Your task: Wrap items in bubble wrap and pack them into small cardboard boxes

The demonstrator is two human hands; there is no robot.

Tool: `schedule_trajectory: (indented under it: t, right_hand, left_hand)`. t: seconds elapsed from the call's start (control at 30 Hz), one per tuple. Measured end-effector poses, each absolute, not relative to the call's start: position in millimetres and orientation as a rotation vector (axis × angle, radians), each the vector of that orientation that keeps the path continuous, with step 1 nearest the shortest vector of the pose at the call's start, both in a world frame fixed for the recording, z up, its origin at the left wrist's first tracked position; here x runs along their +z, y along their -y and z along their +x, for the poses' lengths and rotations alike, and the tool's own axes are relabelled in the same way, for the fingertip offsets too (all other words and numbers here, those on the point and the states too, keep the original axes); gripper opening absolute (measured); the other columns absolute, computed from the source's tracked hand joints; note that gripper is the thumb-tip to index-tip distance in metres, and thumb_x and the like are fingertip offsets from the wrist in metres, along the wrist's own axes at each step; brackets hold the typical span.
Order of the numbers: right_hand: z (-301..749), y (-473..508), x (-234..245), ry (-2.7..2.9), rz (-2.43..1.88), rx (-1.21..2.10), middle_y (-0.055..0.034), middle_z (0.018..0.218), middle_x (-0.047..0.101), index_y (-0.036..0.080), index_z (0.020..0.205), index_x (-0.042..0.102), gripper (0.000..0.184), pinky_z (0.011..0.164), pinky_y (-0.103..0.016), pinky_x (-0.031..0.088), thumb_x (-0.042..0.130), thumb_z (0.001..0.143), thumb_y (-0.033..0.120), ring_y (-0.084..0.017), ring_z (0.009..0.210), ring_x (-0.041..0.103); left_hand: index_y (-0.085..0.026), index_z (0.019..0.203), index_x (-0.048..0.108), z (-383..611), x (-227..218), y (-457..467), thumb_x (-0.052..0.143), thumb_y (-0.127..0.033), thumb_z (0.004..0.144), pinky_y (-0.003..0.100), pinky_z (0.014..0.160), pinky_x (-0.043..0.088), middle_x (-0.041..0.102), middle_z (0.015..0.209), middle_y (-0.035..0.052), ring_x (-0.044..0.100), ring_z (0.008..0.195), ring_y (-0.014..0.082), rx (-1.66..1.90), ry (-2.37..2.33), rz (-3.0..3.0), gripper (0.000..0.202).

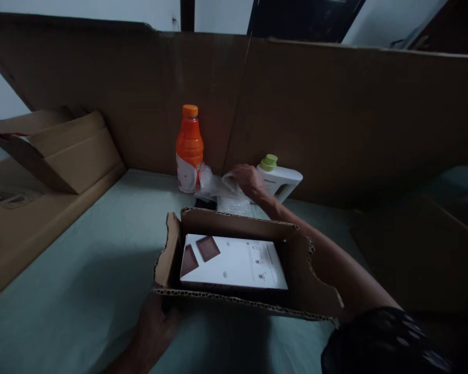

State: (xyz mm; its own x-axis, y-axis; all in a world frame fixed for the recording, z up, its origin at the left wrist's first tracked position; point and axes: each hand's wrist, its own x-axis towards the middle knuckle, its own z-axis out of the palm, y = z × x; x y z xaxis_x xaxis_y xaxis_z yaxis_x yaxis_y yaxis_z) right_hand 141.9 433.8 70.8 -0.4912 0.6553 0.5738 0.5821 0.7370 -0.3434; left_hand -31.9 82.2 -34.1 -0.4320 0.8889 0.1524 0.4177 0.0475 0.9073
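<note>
An open cardboard box (237, 221) with rough-cut edges is in the middle of the head view. Inside it lies a white carton (234, 262) printed with brown squares and small drawings. At the box's near left corner, my left hand (156, 322) grips its side, the fingers partly in shadow. My right hand (247, 179) reaches past the box, closed on a piece of bubble wrap (234, 200). Beside the wrap stand an orange bottle (190, 148) with a white label and a white handled bottle (284, 179) with a green cap. A small black item (205, 203) is partly hidden behind the box.
A tall cardboard panel (335, 114) stands along the back of the pale green surface (113, 223). At the left is another open cardboard box (74, 150), with a coiled cable (13, 197) near it. More cardboard (417, 249) lies in shadow at the right.
</note>
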Motion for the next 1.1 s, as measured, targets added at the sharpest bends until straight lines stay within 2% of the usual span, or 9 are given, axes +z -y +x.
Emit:
schedule_trajectory:
  t: [0.13,0.23,0.3,0.4,0.57,0.67,0.8,0.97,1.1]
  right_hand:
    - [172,-407,108,1.981,-1.002,0.127,-0.0105,0.115,0.073,0.011,0.112,0.07,0.029,0.093,-0.031,0.053,0.046,0.101,0.024,-0.015,0.103,0.067]
    - [215,-359,130,1.755,-1.01,0.102,-0.0051,0.107,0.076,0.019,0.109,0.073,0.023,0.084,-0.032,0.056,0.055,0.096,0.025,-0.018,0.094,0.07]
    - [250,-318,131,1.698,-1.052,0.005,-0.0044,0.109,0.076,0.022,0.105,0.074,0.021,0.089,-0.036,0.056,0.057,0.094,0.025,-0.02,0.099,0.071]
    - [304,-246,107,1.783,-1.145,-0.177,-0.0053,0.112,0.076,0.024,0.098,0.073,0.019,0.097,-0.043,0.053,0.055,0.093,0.027,-0.024,0.108,0.069]
    - [367,-111,31,2.012,-1.419,-0.284,-0.0067,0.114,0.075,0.025,0.095,0.074,0.023,0.093,-0.046,0.053,0.051,0.094,0.024,-0.027,0.111,0.067]
    - [377,-45,6,2.187,-1.558,-0.087,-0.0072,0.113,0.076,0.026,0.092,0.075,0.025,0.089,-0.046,0.055,0.051,0.092,0.023,-0.028,0.107,0.068]
    - [365,-4,19,2.282,-1.508,0.232,-0.0123,0.139,0.062,0.026,0.12,0.07,0.032,0.094,-0.05,0.054,0.06,0.091,0.033,-0.031,0.12,0.062]
    - [320,-48,28,2.154,-1.353,0.519,-0.013,0.148,0.055,0.027,0.142,0.054,0.05,0.106,-0.052,0.048,0.059,0.095,0.041,-0.03,0.132,0.056]
    - [275,-113,10,2.035,-1.225,0.796,-0.0175,0.144,0.056,0.018,0.151,0.042,0.068,0.1,-0.048,0.052,0.064,0.088,0.035,-0.03,0.123,0.061]
  left_hand:
    - [-0.024,0.084,0.065,-31,-33,-81,0.059,-0.029,0.068,0.045,0.083,0.059,0.07,0.079,0.0056,0.068,0.079,0.0289,1.406,-1.831,1.303,0.018]
    - [-0.022,0.097,0.065,-32,-35,-80,0.06,-0.028,0.07,0.044,0.087,0.058,0.072,0.093,0.0072,0.07,0.093,0.0302,1.413,-1.782,1.294,0.028]
    - [-0.021,0.101,0.063,-34,-37,-80,0.06,-0.028,0.07,0.044,0.088,0.058,0.073,0.1,0.0081,0.07,0.099,0.0309,1.406,-1.773,1.291,0.033]
    - [-0.019,0.106,0.062,-36,-35,-81,0.059,-0.028,0.068,0.042,0.089,0.057,0.073,0.101,0.0082,0.07,0.099,0.0305,1.417,-1.762,1.314,0.038]
    - [-0.018,0.112,0.059,-42,-33,-81,0.062,-0.03,0.069,0.038,0.09,0.056,0.072,0.102,0.0077,0.069,0.1,0.0288,1.384,-1.75,1.355,0.045]
    - [-0.017,0.115,0.058,-47,-39,-81,0.065,-0.035,0.071,0.039,0.094,0.054,0.071,0.107,0.0093,0.067,0.104,0.0295,1.343,-1.783,1.396,0.048]
    - [-0.017,0.117,0.059,-54,-45,-81,0.065,-0.04,0.07,0.042,0.099,0.05,0.07,0.112,0.0115,0.066,0.109,0.0313,1.287,-1.851,1.373,0.053]
    - [-0.018,0.128,0.054,-51,-27,-77,0.068,-0.039,0.07,0.042,0.106,0.047,0.067,0.124,0.0124,0.063,0.12,0.0301,1.316,-1.682,1.374,0.063]
    - [-0.016,0.13,0.052,-44,-15,-82,0.07,-0.039,0.07,0.042,0.108,0.046,0.067,0.125,0.0128,0.063,0.12,0.0297,1.347,-1.646,1.358,0.067]
